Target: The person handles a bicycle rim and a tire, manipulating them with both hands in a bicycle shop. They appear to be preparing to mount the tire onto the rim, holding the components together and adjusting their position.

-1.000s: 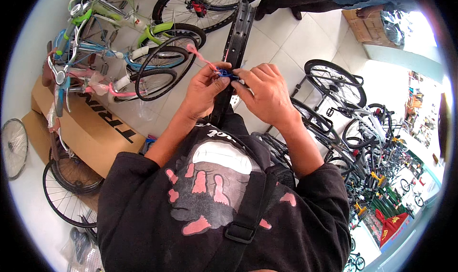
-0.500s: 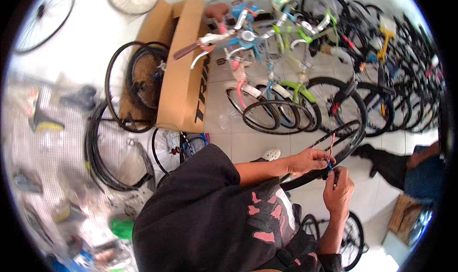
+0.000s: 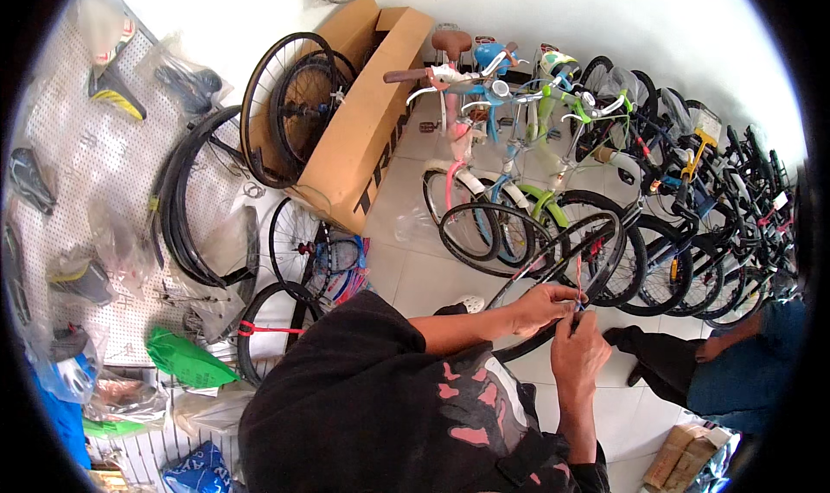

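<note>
A thin red-and-blue cord [image 3: 578, 272] stands up between my fingers beside a black bicycle tyre [image 3: 521, 348]. The tyre is twisted into long loops that reach away from me over the floor. My left hand [image 3: 545, 310] pinches the cord from the left, close against the tyre. My right hand [image 3: 579, 351] is just below it, fingers closed together at the cord's lower, blue part. The fingertips almost touch, and they hide where the cord meets the tyre.
Several bicycles [image 3: 510, 138] stand in a row ahead and to the right. A long cardboard box [image 3: 380, 121] with wheels against it stands ahead left. Tyres and bagged saddles hang on a white perforated wall panel [image 3: 104, 182]. A person [image 3: 731, 372] is at right, near a small carton [image 3: 683, 458].
The view has swung, bringing more of the left wall panel in. My hands sit slightly further left and closer together, still on the cord. The tyre's loops have shifted with them.
</note>
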{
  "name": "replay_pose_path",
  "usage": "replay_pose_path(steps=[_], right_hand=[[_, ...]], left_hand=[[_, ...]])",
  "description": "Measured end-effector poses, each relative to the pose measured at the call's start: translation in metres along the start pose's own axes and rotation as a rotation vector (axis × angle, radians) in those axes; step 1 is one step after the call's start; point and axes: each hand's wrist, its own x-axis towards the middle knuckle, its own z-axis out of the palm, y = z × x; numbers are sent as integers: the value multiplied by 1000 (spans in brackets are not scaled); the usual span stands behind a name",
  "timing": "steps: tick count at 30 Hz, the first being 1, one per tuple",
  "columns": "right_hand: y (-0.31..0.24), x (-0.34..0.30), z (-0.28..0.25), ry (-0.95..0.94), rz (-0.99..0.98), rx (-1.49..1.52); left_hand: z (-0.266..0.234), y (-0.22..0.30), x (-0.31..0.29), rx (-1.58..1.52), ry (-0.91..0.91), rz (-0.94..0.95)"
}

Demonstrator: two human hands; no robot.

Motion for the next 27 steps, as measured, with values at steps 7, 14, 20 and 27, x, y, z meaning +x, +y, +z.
replay_pose_path(steps=[7, 14, 20, 27], right_hand=[[6, -7, 9, 39, 72, 192], [15, -8, 19, 83, 74, 215], [19, -2, 9, 4, 80, 112], [42, -13, -19, -226, 380, 556]], left_hand=[[2, -10, -3, -74, -11, 30], [14, -13, -14, -97, -79, 25], [13, -27, -18, -129, -147, 56], [19, -27, -29, -318, -138, -99]])
